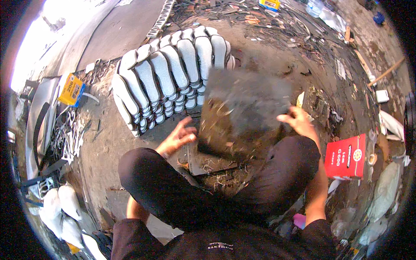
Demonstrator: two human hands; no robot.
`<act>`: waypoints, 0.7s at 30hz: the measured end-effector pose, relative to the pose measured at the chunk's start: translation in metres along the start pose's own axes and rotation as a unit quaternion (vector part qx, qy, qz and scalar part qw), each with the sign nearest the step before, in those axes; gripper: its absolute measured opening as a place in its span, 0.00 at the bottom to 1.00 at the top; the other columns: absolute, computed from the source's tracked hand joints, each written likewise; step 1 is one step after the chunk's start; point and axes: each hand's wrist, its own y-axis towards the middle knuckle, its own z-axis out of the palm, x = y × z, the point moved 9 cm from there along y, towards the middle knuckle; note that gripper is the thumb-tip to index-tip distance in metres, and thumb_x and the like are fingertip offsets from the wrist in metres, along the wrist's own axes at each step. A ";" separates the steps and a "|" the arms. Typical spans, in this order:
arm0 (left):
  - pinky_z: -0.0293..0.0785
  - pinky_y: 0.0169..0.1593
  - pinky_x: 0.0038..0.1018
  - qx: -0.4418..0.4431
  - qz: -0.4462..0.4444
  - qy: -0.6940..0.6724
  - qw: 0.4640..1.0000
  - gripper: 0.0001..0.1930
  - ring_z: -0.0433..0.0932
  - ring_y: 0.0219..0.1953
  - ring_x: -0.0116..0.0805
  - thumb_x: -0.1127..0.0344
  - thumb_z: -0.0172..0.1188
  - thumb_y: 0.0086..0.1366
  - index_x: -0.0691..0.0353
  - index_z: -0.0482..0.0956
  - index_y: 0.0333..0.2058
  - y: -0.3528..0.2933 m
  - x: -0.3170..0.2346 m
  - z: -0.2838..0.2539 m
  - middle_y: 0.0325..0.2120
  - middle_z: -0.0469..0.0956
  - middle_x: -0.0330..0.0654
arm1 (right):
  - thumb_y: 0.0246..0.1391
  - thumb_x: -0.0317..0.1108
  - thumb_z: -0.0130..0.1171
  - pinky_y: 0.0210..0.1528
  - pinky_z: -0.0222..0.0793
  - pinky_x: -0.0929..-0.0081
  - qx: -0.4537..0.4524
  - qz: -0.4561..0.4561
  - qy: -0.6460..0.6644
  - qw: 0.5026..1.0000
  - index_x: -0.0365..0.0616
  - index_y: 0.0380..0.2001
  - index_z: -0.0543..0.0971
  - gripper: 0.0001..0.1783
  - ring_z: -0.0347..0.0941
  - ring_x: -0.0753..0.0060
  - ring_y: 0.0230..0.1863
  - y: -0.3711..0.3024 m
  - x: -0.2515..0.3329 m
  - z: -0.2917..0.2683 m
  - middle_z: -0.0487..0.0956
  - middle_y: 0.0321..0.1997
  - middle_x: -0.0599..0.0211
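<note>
Dark board (242, 112): a flat, roughly square piece, blurred, between the two hands and just beyond the knees; part of its lower right side lies behind the right knee (297, 160) in this view; whether it rests on anything cannot be told

Left hand (177, 138): beyond the left knee (143, 167), just beside the board's left edge and apart from it; fingers spread, with nothing between them

Right hand (300, 122): at the board's right edge, fingers partly bent, the foremost one overlapping the board in view; whether they pinch it or only lie near it cannot be told

Shoe soles (187, 60): many pale pieces with dark edges, packed in leaning rows on the floor (97, 147), beyond the left hand and to the left of the board, whose upper left corner overlaps the nearest ones in view

Red box (345, 157): on the right, beside the right forearm

Yellow and blue box (70, 90): on the left, tilted, near a tangle of white strips (71, 136)

Far side: scattered scraps (253, 19), with a clear bottle (314, 8) among the things at the upper right
</note>
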 end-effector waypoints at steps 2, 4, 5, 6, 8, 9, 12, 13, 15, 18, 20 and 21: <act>0.70 0.72 0.41 -0.007 -0.098 -0.126 0.987 0.47 0.74 0.69 0.40 0.54 0.73 0.75 0.58 0.54 0.81 0.017 0.056 0.073 0.70 0.75 0.49 | 0.55 0.65 0.77 0.64 0.76 0.60 0.098 0.010 -0.062 0.993 0.38 0.54 0.88 0.40 0.85 0.59 0.56 0.027 -0.057 0.023 0.91 0.52 0.57; 0.77 0.62 0.34 -0.115 -0.052 -0.063 0.990 0.30 0.81 0.55 0.31 0.57 0.71 0.76 0.63 0.71 0.68 -0.007 0.101 0.065 0.54 0.84 0.41 | 0.52 0.72 0.75 0.65 0.75 0.56 0.123 0.026 -0.140 0.982 0.47 0.53 0.90 0.41 0.86 0.54 0.56 0.062 -0.085 0.087 0.91 0.50 0.58; 0.78 0.60 0.34 -0.161 -0.047 -0.089 0.982 0.26 0.81 0.53 0.30 0.57 0.71 0.76 0.63 0.75 0.64 -0.024 0.116 0.060 0.52 0.84 0.40 | 0.50 0.76 0.74 0.67 0.73 0.53 0.168 0.039 -0.164 0.971 0.50 0.54 0.90 0.43 0.86 0.52 0.57 0.074 -0.088 0.118 0.91 0.50 0.58; 0.79 0.57 0.34 -0.195 -0.037 -0.118 0.973 0.22 0.81 0.50 0.29 0.57 0.72 0.76 0.63 0.78 0.60 -0.031 0.131 0.060 0.50 0.85 0.40 | 0.48 0.79 0.72 0.69 0.71 0.49 0.204 0.058 -0.193 0.958 0.54 0.55 0.90 0.45 0.85 0.50 0.58 0.079 -0.096 0.133 0.91 0.50 0.58; 0.79 0.55 0.34 -0.241 -0.065 -0.063 0.966 0.21 0.80 0.48 0.29 0.57 0.73 0.75 0.63 0.79 0.57 -0.047 0.159 0.042 0.48 0.85 0.40 | 0.50 0.80 0.70 0.74 0.63 0.42 0.240 0.021 -0.205 0.949 0.54 0.57 0.90 0.45 0.84 0.48 0.63 0.086 -0.095 0.176 0.91 0.53 0.54; 0.79 0.53 0.34 -0.259 -0.078 -0.035 0.962 0.21 0.80 0.47 0.29 0.56 0.74 0.74 0.64 0.79 0.55 -0.052 0.159 0.035 0.46 0.85 0.40 | 0.52 0.77 0.71 0.68 0.67 0.47 0.197 -0.009 -0.218 0.956 0.49 0.50 0.89 0.42 0.85 0.51 0.55 0.090 -0.100 0.183 0.90 0.47 0.54; 0.79 0.51 0.37 -0.338 -0.085 0.029 0.937 0.30 0.81 0.44 0.34 0.51 0.78 0.68 0.65 0.79 0.58 -0.052 0.138 0.033 0.41 0.84 0.42 | 0.54 0.76 0.70 0.68 0.67 0.48 0.149 0.000 -0.229 0.962 0.45 0.51 0.88 0.43 0.84 0.46 0.57 0.091 -0.119 0.190 0.90 0.50 0.53; 0.79 0.52 0.38 -0.365 -0.104 0.093 0.920 0.34 0.81 0.45 0.37 0.49 0.80 0.66 0.66 0.78 0.60 -0.055 0.140 0.028 0.42 0.84 0.44 | 0.53 0.78 0.69 0.70 0.66 0.46 0.119 -0.015 -0.237 0.964 0.48 0.55 0.88 0.45 0.83 0.44 0.61 0.090 -0.117 0.189 0.89 0.54 0.52; 0.79 0.55 0.40 -0.410 -0.143 0.222 0.873 0.42 0.81 0.48 0.42 0.45 0.82 0.62 0.67 0.76 0.64 -0.060 0.145 0.017 0.45 0.82 0.48 | 0.58 0.71 0.69 0.72 0.62 0.45 0.085 -0.044 -0.265 0.959 0.51 0.59 0.87 0.40 0.80 0.46 0.64 0.086 -0.103 0.187 0.88 0.58 0.56; 0.78 0.58 0.43 -0.459 -0.103 0.212 0.857 0.48 0.79 0.54 0.50 0.46 0.84 0.59 0.65 0.72 0.69 -0.064 0.152 0.023 0.53 0.77 0.55 | 0.63 0.61 0.70 0.73 0.61 0.47 -0.108 -0.140 -0.275 0.945 0.52 0.58 0.86 0.30 0.79 0.49 0.64 0.052 -0.077 0.146 0.87 0.59 0.61; 0.77 0.60 0.44 -0.476 -0.100 0.193 0.852 0.48 0.78 0.54 0.49 0.47 0.85 0.58 0.62 0.71 0.71 -0.082 0.166 0.009 0.55 0.74 0.55 | 0.65 0.52 0.70 0.71 0.66 0.48 -0.122 -0.081 -0.208 0.967 0.49 0.59 0.85 0.26 0.78 0.52 0.67 0.027 -0.073 0.128 0.84 0.64 0.60; 0.77 0.61 0.43 -0.471 -0.089 0.184 0.858 0.47 0.78 0.54 0.49 0.48 0.84 0.59 0.62 0.71 0.71 -0.078 0.160 0.014 0.55 0.74 0.55 | 0.66 0.50 0.69 0.70 0.68 0.47 -0.170 -0.089 -0.215 0.958 0.50 0.60 0.85 0.24 0.78 0.51 0.66 0.004 -0.087 0.106 0.84 0.64 0.61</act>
